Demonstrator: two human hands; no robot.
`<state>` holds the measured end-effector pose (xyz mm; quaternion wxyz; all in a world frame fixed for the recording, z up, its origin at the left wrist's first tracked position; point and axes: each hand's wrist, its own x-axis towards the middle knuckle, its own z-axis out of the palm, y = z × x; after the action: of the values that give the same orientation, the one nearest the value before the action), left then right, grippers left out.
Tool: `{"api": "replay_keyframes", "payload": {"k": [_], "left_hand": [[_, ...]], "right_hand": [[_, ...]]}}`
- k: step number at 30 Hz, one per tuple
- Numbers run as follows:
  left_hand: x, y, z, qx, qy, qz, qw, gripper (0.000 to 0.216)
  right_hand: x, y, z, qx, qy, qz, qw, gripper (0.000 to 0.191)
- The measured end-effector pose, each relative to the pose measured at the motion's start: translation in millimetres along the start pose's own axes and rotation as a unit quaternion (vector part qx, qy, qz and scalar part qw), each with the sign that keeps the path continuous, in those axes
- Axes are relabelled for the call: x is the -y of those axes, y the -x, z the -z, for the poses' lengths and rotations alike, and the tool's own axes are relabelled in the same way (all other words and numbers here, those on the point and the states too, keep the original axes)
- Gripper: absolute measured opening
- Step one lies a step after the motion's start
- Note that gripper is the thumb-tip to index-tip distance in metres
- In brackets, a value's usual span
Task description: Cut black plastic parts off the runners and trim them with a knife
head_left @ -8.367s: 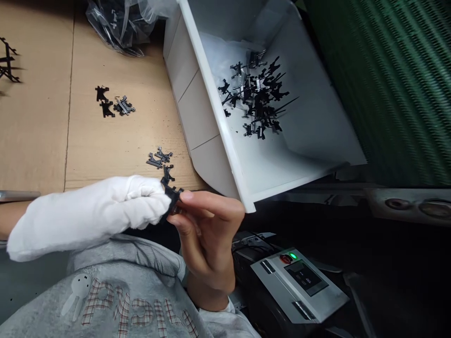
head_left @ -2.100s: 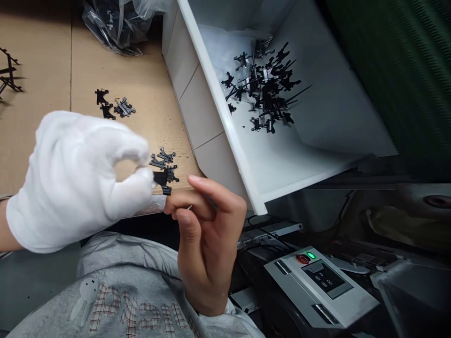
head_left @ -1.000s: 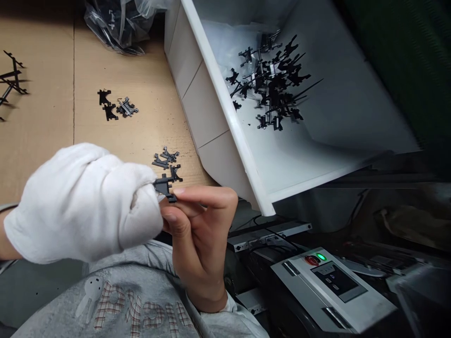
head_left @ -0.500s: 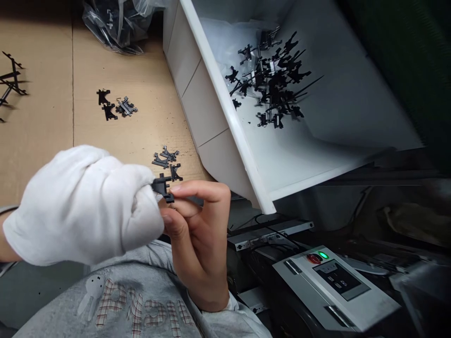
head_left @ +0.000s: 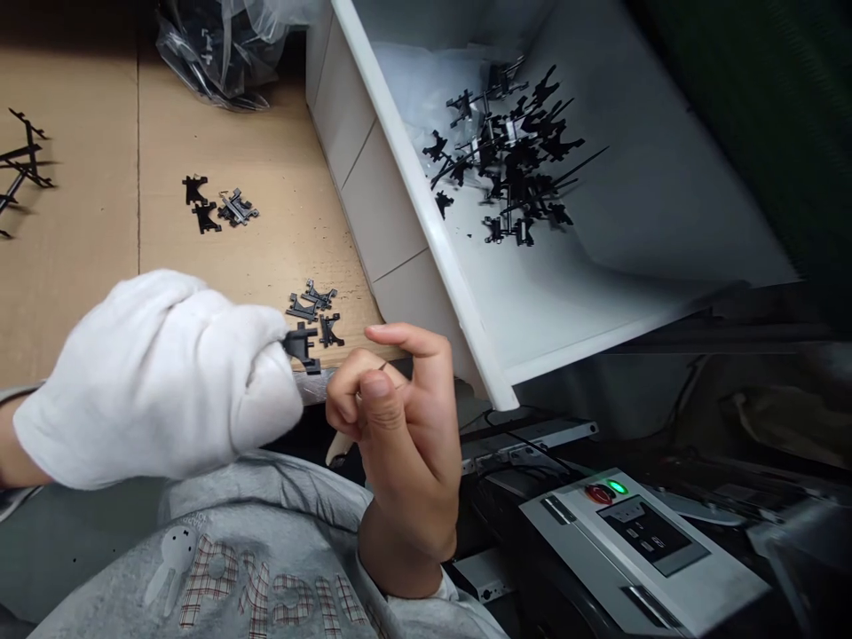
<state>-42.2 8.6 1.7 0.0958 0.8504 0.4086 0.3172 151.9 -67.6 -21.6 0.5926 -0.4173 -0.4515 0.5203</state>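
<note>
My left hand (head_left: pixel 166 382), in a white glove, pinches a small black plastic bracket (head_left: pixel 303 346) whose notched end sticks out past the fingertips. To its right is my bare right hand (head_left: pixel 406 417), its index finger raised and the other fingers curled in. A slim tool with a pale, dark-tipped end (head_left: pixel 339 448) pokes out below those curled fingers; most of it is hidden in the palm. A gap separates this hand from the bracket. Just beyond the bracket, several similar brackets (head_left: pixel 312 306) lie on the cardboard-covered table (head_left: pixel 86 240).
Farther back sits another small group of brackets (head_left: pixel 206 209). Long black frames (head_left: pixel 27 164) lie at the left edge. A plastic bag (head_left: pixel 219 53) is at the back. The white bin (head_left: pixel 426 222) at right holds many black parts. Lower right stands a control box (head_left: pixel 599 550) with a green light.
My right hand has drawn back from the bracket, to the right, and its index finger has lifted off. My left hand still holds the bracket in nearly the same place.
</note>
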Motion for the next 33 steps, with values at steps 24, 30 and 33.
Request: {"api": "replay_keyframes", "payload": {"k": [24,30,33], "left_hand": [[-2.7,-3.4,0.4,-0.091,-0.247,-0.177,0.948,0.003],[1.9,-12.1,0.5,-0.098,-0.222,-0.191,0.951,0.008],[8.1,-33.3,4.1,-0.015,-0.209,-0.111,0.971,0.032]], "right_hand": [[-138.6,145.5,52.5,-0.144,-0.08,-0.336,0.927,0.049],[-151.1,163.0,46.1,-0.12,-0.074,-0.383,0.913,0.041],[-143.3,149.4,44.9,-0.118,-0.047,-0.389,0.912,0.069]]}}
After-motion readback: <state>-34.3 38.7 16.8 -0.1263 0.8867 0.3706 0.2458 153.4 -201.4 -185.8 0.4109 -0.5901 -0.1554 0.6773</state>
